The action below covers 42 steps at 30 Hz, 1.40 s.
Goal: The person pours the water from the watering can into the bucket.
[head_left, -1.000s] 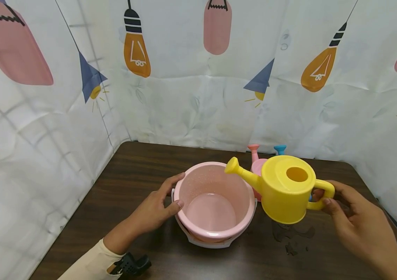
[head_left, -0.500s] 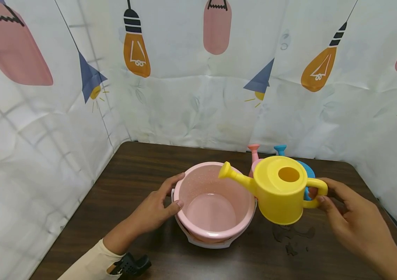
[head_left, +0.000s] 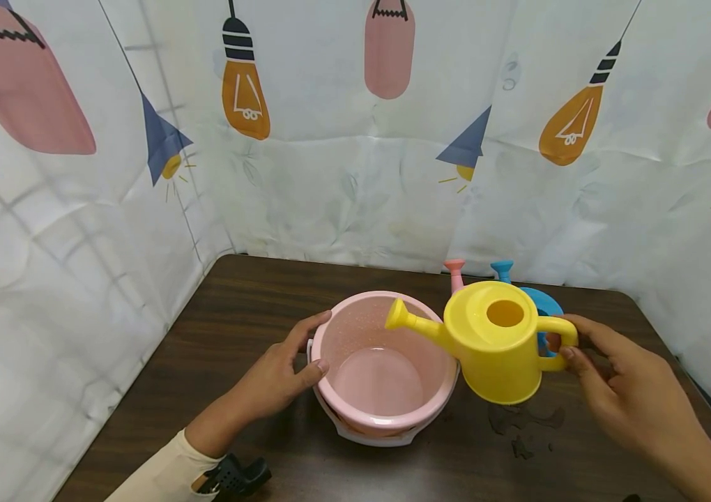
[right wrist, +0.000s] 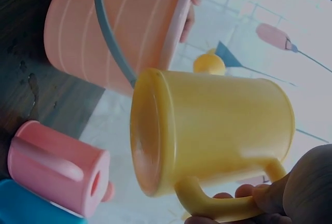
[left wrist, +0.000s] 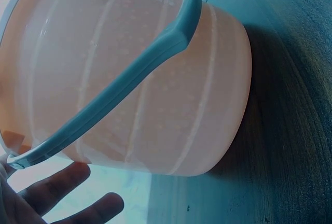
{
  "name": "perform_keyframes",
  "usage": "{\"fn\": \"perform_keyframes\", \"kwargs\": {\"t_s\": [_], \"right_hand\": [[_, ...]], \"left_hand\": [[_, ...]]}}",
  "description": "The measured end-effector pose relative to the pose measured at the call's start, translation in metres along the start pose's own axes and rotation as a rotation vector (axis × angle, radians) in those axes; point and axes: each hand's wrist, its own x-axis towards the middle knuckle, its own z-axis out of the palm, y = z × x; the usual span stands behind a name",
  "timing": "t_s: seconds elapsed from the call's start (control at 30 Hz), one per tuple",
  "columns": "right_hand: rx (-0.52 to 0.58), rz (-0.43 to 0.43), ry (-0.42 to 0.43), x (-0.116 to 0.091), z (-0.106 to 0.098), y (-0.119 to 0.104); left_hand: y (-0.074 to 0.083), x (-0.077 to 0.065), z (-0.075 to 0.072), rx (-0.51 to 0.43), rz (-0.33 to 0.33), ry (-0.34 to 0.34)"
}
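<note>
My right hand (head_left: 640, 390) grips the handle of a yellow watering can (head_left: 498, 348), raised above the table. Its spout overlaps the right side of the pink bucket (head_left: 380, 380) in the head view, and the can stands roughly upright. On the bucket's left rim rests my left hand (head_left: 274, 376), thumb and fingers spread apart. Two of its fingers (left wrist: 98, 209) show straight beside the bucket wall in the left wrist view. The pale bucket handle (left wrist: 111, 97) hangs down the bucket's side. The right wrist view shows the yellow can (right wrist: 223, 125) from its base, fingers through the handle.
Behind the yellow can stand a pink watering can (right wrist: 59, 167) and a blue one (head_left: 544, 301), both partly hidden. Small water puddles (head_left: 528, 418) lie on the dark wooden table (head_left: 268, 300). A patterned white curtain (head_left: 343, 188) borders the back and left.
My right hand has moved the yellow watering can left, bringing its spout farther over the bucket and uncovering more of the blue can. My left hand and the bucket stay still.
</note>
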Motion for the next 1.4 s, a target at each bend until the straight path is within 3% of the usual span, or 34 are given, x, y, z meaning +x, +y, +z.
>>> {"fn": "perform_keyframes", "kwargs": {"t_s": [0.47,1.4], "right_hand": [[-0.031,-0.236,0.046,0.015,-0.003,-0.001],[-0.001,-0.388,-0.018,0.039,-0.011,-0.008]], "left_hand": [[0.0,-0.001,0.001,0.002,0.013,0.001],[0.001,0.0,0.0,0.001,-0.013,-0.009]]}}
